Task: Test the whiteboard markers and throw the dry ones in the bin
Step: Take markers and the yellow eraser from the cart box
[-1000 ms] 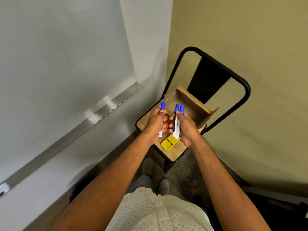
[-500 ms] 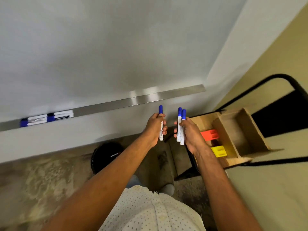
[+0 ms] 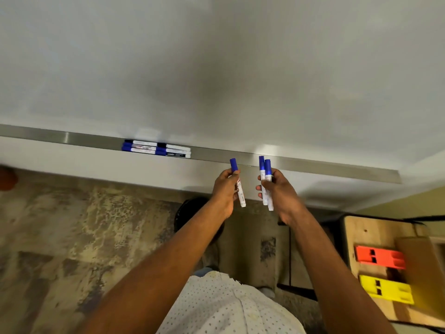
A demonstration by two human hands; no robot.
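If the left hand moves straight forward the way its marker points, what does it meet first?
Most likely the metal tray along the whiteboard's lower edge: the left hand holds one capped blue marker upright just below it, and nothing shows between them. Depth is unclear, so the cap may pass the tray and touch the board.

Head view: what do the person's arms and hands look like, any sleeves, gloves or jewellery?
Both forearms are bare up to the bottom edge of the picture, with no sleeve in view. The left hand and right hand are bare: no gloves, watch or rings visible. Below them shows a white shirt with small dark dots.
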